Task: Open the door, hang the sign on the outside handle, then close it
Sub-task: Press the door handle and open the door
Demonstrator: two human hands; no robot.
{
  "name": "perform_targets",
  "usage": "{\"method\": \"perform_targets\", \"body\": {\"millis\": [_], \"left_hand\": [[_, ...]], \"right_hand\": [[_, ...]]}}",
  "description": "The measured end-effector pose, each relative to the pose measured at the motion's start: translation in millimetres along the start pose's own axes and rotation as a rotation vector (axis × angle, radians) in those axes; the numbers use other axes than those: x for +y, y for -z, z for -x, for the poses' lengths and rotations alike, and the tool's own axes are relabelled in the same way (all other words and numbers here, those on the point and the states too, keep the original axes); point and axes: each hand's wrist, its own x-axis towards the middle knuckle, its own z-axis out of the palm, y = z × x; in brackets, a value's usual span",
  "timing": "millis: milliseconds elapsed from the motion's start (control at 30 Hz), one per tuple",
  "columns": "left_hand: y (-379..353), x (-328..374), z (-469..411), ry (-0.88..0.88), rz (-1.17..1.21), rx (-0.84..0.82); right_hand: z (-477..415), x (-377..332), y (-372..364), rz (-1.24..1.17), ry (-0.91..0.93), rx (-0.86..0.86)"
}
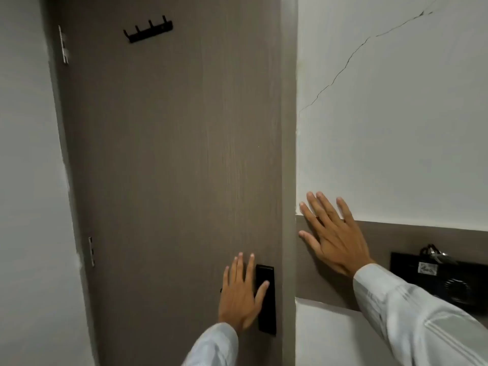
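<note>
A grey-brown door [169, 154] fills the middle of the view and sits flush in its frame [288, 128]. A black lock plate [267, 302] is mounted near its right edge. My left hand [241, 291] lies flat over the handle area, fingers spread, thumb on the plate; the handle itself is hidden beneath it. My right hand [332, 239] rests flat and open on the wall just right of the frame, across a grey-brown wall band [422, 241]. No sign is in view.
A black hook rack [148, 30] hangs high on the door. Two metal hinges [64, 44] [91, 251] run down its left edge. A black box with a fan grille and a label [443, 281] is fixed on the wall at right. A crack [351, 56] crosses the white wall.
</note>
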Motion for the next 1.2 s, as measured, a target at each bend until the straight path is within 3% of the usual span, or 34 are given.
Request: {"method": "perform_targets", "body": {"millis": [167, 500, 733, 933, 1200], "left_hand": [[-39, -10, 26, 0.191, 0.030, -0.255], [-42, -12, 3, 0.178, -0.116, -0.205], [-56, -9, 10, 0.304, 0.079, -0.171], [-57, -5, 15, 0.504, 0.293, -0.289], [-39, -24, 27, 0.359, 0.287, -0.305]], "right_hand": [[-2, -2, -10, 0.050, -0.005, 0.059], [-1, -1, -15, 0.071, 0.002, 0.108], [0, 0, -19, 0.084, 0.010, 0.110], [1, 0, -17, 0.076, 0.009, 0.093], [1, 0, -14, 0.057, 0.003, 0.040]]}}
